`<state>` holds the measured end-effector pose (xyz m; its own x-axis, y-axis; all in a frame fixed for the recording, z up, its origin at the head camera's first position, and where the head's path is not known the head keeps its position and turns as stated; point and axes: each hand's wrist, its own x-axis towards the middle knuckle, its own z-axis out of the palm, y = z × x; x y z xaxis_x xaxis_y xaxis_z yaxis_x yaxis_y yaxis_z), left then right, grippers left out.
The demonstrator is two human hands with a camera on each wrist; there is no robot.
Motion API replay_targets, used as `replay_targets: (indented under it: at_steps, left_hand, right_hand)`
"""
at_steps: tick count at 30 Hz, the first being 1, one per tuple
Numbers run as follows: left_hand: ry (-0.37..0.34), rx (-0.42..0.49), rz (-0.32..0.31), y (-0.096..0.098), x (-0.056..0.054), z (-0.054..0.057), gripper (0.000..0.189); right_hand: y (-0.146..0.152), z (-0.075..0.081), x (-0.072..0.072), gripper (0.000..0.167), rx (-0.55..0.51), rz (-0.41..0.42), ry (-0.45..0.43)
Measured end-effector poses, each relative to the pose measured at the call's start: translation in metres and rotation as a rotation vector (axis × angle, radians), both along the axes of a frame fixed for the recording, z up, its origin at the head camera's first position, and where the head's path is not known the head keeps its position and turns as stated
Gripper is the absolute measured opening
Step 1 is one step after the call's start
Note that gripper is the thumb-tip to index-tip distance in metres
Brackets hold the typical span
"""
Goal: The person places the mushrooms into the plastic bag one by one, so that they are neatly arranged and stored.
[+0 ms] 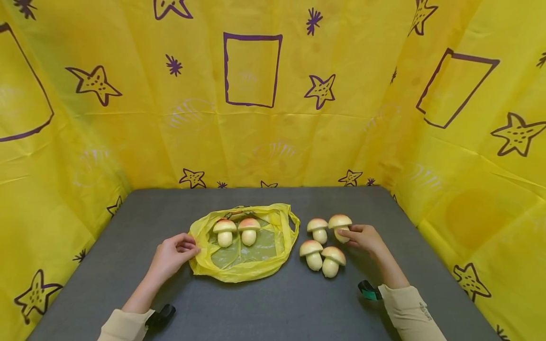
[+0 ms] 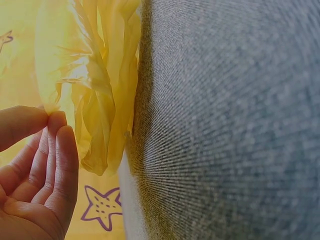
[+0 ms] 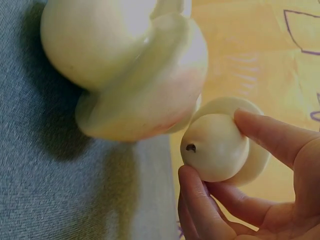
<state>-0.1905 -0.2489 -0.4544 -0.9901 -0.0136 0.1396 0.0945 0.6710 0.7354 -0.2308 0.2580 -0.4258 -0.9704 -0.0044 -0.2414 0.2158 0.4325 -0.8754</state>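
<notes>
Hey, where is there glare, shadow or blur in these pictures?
Head view: soft, fairly even light across the tabletop; left wrist view: bright glare on the yellow bag, tabletop weave blurring toward the right edge; right wrist view: a washed-out highlight on the nearest mushroom, dark shadows beside it.

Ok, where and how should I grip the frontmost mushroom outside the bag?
I'd pinch the frontmost mushroom by its stem, coming from the right: the stem is narrower than the cap and faces the near side, while another mushroom crowds its left.
</notes>
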Motion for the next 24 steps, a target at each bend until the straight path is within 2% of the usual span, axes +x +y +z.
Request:
replay_targets:
  at_steps: [15,24]
  left_hand:
    - [0.014,0.014,-0.009,0.002,0.001,0.0,0.023]
    - [0.009,0.023,-0.01,0.001,-0.002,-0.001,0.022]
  right_hand:
    - [-0.014,0.016,0.007,0.065,-0.06,0.033,0.045]
    - [-0.026,0.028,0.012,0.072,-0.036,0.064,0.042]
